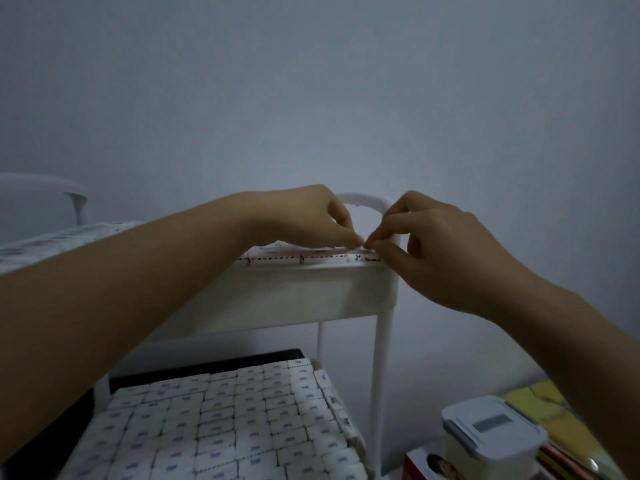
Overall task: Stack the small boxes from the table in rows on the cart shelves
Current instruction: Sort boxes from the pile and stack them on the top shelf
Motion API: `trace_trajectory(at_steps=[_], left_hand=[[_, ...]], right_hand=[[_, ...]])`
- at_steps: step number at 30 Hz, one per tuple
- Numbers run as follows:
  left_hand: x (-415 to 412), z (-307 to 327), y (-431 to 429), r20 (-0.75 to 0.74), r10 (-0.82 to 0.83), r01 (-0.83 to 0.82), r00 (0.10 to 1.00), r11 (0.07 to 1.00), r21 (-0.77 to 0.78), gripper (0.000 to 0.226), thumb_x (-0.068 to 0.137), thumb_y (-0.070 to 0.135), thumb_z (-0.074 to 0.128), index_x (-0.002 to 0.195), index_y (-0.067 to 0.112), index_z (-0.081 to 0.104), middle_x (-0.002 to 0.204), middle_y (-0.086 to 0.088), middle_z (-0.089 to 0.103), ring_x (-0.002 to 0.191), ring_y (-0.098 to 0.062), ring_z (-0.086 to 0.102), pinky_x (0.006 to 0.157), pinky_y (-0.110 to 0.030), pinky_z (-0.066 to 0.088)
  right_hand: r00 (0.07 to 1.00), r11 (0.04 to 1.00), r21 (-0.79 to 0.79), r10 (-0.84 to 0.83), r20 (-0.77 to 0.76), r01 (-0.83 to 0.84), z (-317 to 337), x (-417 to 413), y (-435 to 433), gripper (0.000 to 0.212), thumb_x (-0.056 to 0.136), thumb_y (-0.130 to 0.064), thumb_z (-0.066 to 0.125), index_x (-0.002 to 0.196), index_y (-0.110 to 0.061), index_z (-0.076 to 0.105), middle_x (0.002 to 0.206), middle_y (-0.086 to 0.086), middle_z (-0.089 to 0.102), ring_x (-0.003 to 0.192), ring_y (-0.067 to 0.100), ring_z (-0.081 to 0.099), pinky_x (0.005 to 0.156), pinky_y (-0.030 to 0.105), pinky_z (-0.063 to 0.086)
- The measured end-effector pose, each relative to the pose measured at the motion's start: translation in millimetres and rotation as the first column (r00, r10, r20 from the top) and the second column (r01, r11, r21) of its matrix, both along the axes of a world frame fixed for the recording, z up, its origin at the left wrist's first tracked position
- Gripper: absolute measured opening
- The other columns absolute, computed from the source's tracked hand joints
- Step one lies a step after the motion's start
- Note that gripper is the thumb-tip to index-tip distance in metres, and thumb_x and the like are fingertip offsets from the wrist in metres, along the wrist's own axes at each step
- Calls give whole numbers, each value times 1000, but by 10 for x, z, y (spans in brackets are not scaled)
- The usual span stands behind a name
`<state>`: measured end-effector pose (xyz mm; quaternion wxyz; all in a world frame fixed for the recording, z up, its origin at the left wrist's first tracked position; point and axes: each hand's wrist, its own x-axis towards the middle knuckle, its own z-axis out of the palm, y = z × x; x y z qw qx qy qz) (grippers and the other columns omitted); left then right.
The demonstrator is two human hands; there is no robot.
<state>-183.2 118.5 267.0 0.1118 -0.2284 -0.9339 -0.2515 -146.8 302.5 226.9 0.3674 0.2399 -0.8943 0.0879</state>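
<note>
Your left hand point(311, 220) is reaching across from the near left with its fingers curled down, the tips resting on the right end of the row of boxes point(287, 259). Your right hand point(440, 244) is coming in from the near right, thumb and forefinger drawn together, its tips just beside the left hand's. Both hands are meeting over the end box point(363, 257), the last one at the right of that row. The view there is small and blurred, but each hand seems to be pinching that box from above.

The row is lying along the near edge of the top shelf point(311, 292) of the white cart point(381, 375), its red and dark striped edges showing just over the shelf wall. The cart's curved handle point(367, 199) is rising behind your fingers at the far right end.

Under the top shelf, between the cart's legs, a dense layer of lower boxes point(225, 420) is sitting packed in tight rows, white tops up, with a few standing on edge along the right side.

At the left, the table point(52, 244) is showing as a blurred speckled surface. At the near right, a white lidded container point(491, 434) is sitting beside a red carton point(426, 462), with yellow packets point(547, 403) behind.
</note>
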Motion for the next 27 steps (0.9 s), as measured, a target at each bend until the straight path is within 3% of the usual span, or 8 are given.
trace_trajectory(at_steps=[3, 7, 11, 14, 19, 22, 24, 27], left_hand=[[38, -34, -15, -28, 13, -13, 1000, 1000, 6, 16, 90, 34, 63, 81, 32, 76, 88, 16, 69, 85, -1, 61, 66, -15, 40], [312, -83, -146, -222, 45, -37, 974, 998, 44, 15, 94, 32, 56, 91, 33, 71, 98, 14, 68, 95, -4, 60, 74, -16, 40], [843, -398, -505, -623, 96, -93, 777, 995, 38, 15, 90, 37, 57, 85, 30, 68, 79, 13, 67, 73, -3, 61, 71, -23, 48], [1264, -868, -891, -746, 144, -157, 650, 986, 54, 16, 86, 33, 53, 74, 26, 60, 61, 12, 57, 55, -6, 51, 57, -25, 40], [1766, -1920, -1638, -522, 326, -316, 788, 942, 112, 18, 86, 38, 54, 71, 30, 59, 58, 16, 55, 52, 3, 48, 51, -18, 40], [2009, -2586, -2126, -290, 464, -453, 837, 885, 111, 10, 85, 35, 60, 76, 35, 62, 65, 19, 61, 61, 0, 58, 55, -23, 47], [2152, -2921, -2423, -219, 533, -548, 817, 837, -6, 11, 88, 29, 62, 81, 38, 62, 73, 20, 61, 68, -2, 57, 59, -23, 44], [2324, -3224, -2729, -249, 611, -650, 752, 749, -125, 11, 88, 28, 55, 89, 30, 65, 84, 13, 62, 79, -13, 58, 66, -28, 42]], right_hand=[[999, 995, -91, 32, -6, -32, -26, 29, -36, 21, 92, -35, 53, 110, -36, 64, 111, -13, 54, 81, 7, 55, 77, 32, 49], [971, 917, -323, 236, -35, -234, -159, 199, -226, 14, 90, -33, 53, 99, -34, 63, 92, -20, 62, 69, 8, 60, 61, 20, 48], [822, 735, -475, 568, 40, -485, -520, 516, -607, 15, 90, -36, 50, 90, -31, 64, 75, -13, 68, 53, 10, 60, 48, 16, 47], [693, 680, -529, 687, 219, -507, -939, 647, -968, 14, 94, -30, 52, 87, -31, 64, 69, -10, 70, 47, 9, 61, 48, 21, 51], [558, 742, -490, 669, 491, -459, -1700, 687, -1669, 13, 96, -23, 55, 92, -28, 65, 73, -9, 72, 60, 6, 68, 58, 22, 54], [591, 805, -347, 590, 550, -481, -2088, 698, -2061, 12, 94, -25, 56, 95, -31, 66, 78, -11, 72, 71, 2, 66, 70, 28, 54], [620, 840, -221, 520, 588, -495, -2315, 739, -2315, 12, 94, -29, 55, 100, -30, 65, 87, -8, 71, 81, 6, 64, 73, 28, 51], [685, 904, -39, 350, 639, -426, -2621, 888, -2672, 20, 96, -46, 49, 93, -26, 54, 84, -5, 61, 80, 15, 58, 59, 29, 39]])
